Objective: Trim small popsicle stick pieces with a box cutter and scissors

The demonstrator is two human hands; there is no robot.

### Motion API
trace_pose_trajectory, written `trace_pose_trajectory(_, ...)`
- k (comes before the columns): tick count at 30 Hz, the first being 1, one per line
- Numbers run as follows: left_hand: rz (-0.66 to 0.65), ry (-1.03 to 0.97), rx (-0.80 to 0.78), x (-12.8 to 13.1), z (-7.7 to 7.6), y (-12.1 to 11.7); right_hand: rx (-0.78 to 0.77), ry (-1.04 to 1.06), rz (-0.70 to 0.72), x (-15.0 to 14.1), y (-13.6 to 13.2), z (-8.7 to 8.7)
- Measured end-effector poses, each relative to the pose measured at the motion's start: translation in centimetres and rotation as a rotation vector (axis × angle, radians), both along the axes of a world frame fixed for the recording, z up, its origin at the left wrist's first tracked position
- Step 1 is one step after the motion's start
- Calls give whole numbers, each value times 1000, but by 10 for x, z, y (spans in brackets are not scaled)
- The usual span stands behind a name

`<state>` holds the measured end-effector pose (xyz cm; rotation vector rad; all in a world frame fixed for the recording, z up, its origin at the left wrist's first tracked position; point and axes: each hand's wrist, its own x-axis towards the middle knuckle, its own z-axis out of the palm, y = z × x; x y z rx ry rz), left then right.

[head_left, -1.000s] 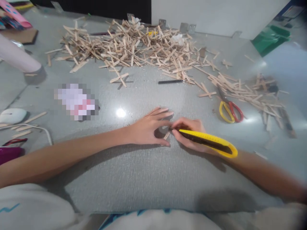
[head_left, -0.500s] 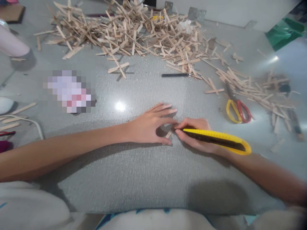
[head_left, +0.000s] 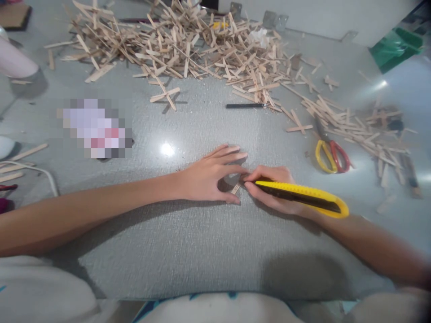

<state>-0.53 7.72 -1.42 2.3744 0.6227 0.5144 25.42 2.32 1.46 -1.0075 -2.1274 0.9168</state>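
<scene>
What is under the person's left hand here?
The grey tabletop surrounds the left hand, and a small pale piece shows in the gap between its thumb and index finger. Whatever lies beneath the palm is covered.

Pixelation masks a pale object (head_left: 94, 128) on the surface (head_left: 161, 251) as the right hand (head_left: 279, 175) partly hides a yellow cutter's (head_left: 303, 194) front end; a wooden strip's (head_left: 235, 189) marks prove unreadable, a pink cylinder (head_left: 16, 58) cropped at left.
</scene>
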Motion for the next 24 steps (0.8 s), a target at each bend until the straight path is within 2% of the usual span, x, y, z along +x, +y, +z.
trace_pose_trajectory(7, -12, 22, 41, 0, 2, 0, 34, 63, 24, -2, 2, -1)
trace_pose_trajectory(16, -17, 31, 19, 0, 2, -1, 41, 62, 58, -1, 1, -4)
trace_pose_trajectory(24, -58, 92, 3, -1, 9, 0, 15, 65, 80, -3, 2, -4)
